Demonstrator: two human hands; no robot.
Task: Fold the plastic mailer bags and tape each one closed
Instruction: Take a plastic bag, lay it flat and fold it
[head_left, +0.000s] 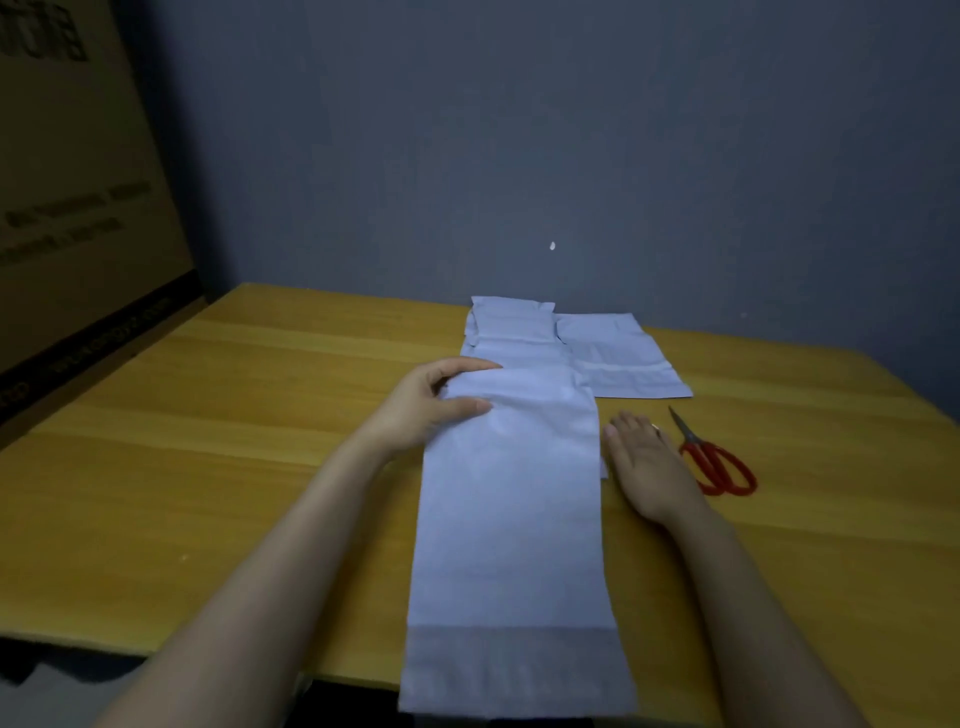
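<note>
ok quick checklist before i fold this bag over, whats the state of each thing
1. Left hand on the bag: ok, thumb on top and fingers over its far left corner.
2. Right hand clear of the bag: ok, flat on the table beside its right edge.
3. Bag lying straight: ok, though its near end hangs over the table's front edge.
4. Room to fold away from you: not ok, other bags lie just past the far end, one slightly under it.
5. Scissors in reach: ok, right beside the right hand.
6. Tape ready: cannot tell, none in view.
</note>
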